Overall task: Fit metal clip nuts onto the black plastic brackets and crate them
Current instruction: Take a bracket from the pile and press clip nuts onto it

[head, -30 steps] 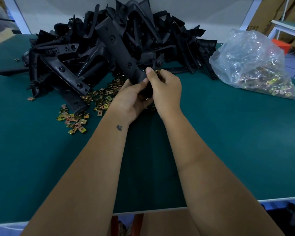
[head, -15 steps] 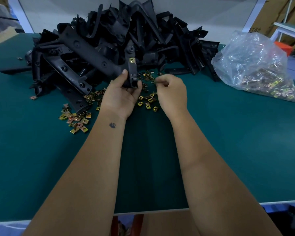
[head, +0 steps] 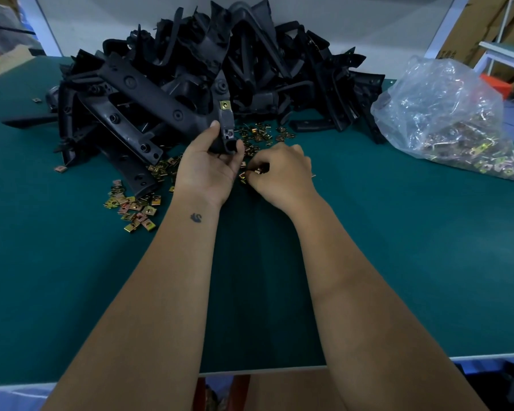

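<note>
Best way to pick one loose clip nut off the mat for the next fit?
Judging by shape, pinch a clip nut across its two opposite edges from above, thumb and forefinger. They lie flat on the green mat, so no underside access; pick an outlying one.

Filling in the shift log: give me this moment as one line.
left hand holds black bracket | one clip nut fitted | right hand pinches loose clip nut off table | bag of nuts untouched
</note>
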A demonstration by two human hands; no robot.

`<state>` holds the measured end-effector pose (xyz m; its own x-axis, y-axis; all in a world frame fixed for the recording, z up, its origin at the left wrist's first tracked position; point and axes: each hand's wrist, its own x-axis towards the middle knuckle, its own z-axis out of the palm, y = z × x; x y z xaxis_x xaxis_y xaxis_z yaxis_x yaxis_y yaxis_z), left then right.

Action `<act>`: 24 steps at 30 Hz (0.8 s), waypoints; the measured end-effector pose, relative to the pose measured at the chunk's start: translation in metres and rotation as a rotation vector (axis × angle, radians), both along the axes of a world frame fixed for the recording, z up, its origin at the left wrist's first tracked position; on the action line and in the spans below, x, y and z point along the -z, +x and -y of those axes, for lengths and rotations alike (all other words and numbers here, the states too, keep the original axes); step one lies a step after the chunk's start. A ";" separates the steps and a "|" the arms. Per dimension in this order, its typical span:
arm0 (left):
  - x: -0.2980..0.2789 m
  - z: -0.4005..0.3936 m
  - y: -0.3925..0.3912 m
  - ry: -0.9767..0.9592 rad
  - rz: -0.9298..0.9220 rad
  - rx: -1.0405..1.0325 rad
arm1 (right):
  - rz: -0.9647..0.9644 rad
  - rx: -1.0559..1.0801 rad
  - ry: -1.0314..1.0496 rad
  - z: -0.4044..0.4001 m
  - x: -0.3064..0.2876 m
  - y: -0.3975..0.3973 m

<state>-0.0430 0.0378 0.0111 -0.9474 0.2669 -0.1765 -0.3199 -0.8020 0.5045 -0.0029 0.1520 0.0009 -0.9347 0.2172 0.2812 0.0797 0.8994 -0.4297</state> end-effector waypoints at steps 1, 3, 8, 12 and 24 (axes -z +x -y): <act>0.000 0.000 0.000 0.003 0.002 -0.001 | -0.010 -0.006 0.009 0.001 0.000 0.000; 0.000 0.000 0.000 0.011 0.005 -0.003 | -0.027 -0.020 0.035 0.003 0.001 0.001; 0.000 0.000 0.000 0.031 0.014 -0.013 | -0.021 -0.052 0.105 0.006 0.002 0.000; 0.000 -0.001 0.000 0.024 0.014 -0.017 | -0.022 -0.083 0.045 0.008 0.003 -0.002; 0.000 0.001 0.000 0.070 0.010 0.002 | -0.321 0.043 -0.754 0.000 -0.010 0.002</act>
<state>-0.0433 0.0373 0.0110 -0.9453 0.2804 -0.1668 -0.3259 -0.8349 0.4434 -0.0013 0.1521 0.0106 -0.8201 0.4887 0.2977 -0.1224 0.3583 -0.9255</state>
